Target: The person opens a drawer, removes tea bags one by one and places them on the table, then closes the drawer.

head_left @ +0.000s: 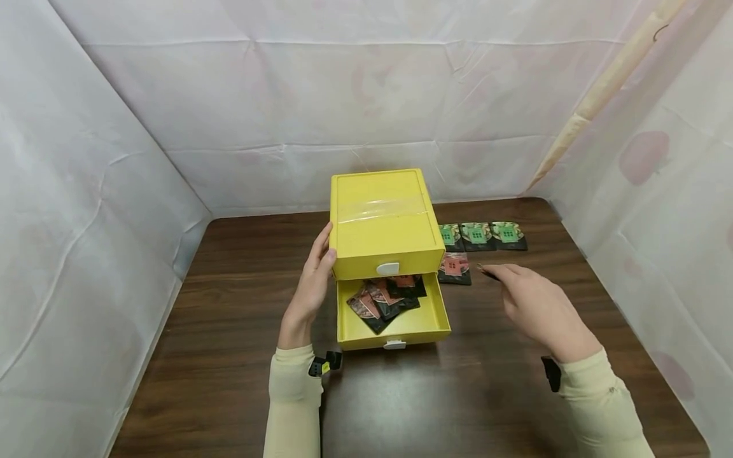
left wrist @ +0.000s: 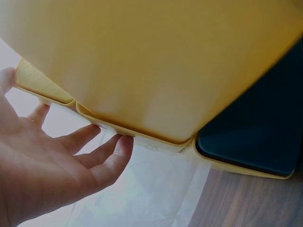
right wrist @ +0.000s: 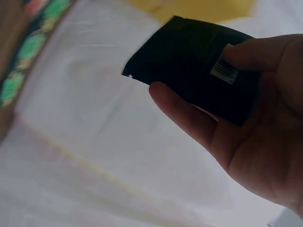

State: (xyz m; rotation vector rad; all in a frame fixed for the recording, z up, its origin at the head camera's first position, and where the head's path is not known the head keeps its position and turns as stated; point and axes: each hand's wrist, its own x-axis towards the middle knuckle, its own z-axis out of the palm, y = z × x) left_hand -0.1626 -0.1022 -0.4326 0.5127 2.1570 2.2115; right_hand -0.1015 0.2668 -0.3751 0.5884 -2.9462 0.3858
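A yellow two-drawer box (head_left: pixel 378 235) stands near the middle of the table, its lower drawer (head_left: pixel 343 324) pulled out. Several black sachets with red labels (head_left: pixel 366 308) lie loosely in that drawer. My left hand (head_left: pixel 309 283) rests against the upper left side of the box; the left wrist view has its fingertips along the box edge (left wrist: pixel 142 135). To the right of the box, my right hand (head_left: pixel 535 308) pinches a small black sachet (right wrist: pixel 189 61) between thumb and fingers. Its dark side with a white barcode faces the right wrist camera.
Three green-labelled sachets (head_left: pixel 477 235) form a row behind and right of the box. In front of that row lies one red-labelled sachet (head_left: pixel 455 270), close to the box's right side. Pale cloth sheets (head_left: pixel 355 102) hang around the back and sides of the brown table (head_left: pixel 246 286).
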